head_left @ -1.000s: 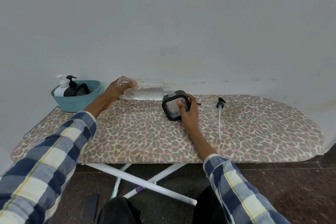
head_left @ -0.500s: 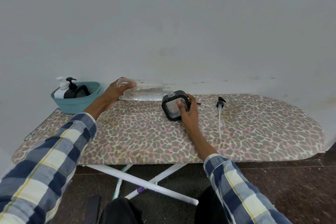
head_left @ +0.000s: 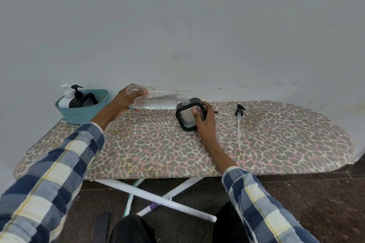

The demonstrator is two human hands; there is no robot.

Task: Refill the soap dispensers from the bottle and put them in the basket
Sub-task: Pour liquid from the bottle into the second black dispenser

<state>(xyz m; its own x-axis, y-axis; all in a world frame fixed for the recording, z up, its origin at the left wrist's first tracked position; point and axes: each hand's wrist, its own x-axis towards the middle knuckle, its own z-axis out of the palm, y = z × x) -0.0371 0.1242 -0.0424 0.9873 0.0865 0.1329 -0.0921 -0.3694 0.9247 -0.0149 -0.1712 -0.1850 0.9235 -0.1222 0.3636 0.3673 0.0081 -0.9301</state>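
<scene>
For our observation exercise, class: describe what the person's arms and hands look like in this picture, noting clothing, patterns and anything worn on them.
Both arms wear long sleeves of a checked shirt in navy, pale blue and cream with thin yellow lines. The left sleeve and right sleeve end in buttoned-looking cuffs at the wrists. The left hand and right hand are bare: no gloves, rings or watch show.

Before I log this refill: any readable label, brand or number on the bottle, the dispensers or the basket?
None can be read.
Clear bottle: no label visible.
Black-framed dispenser: no print visible.
Two dispensers in the teal basket: no text visible at this size.
</scene>
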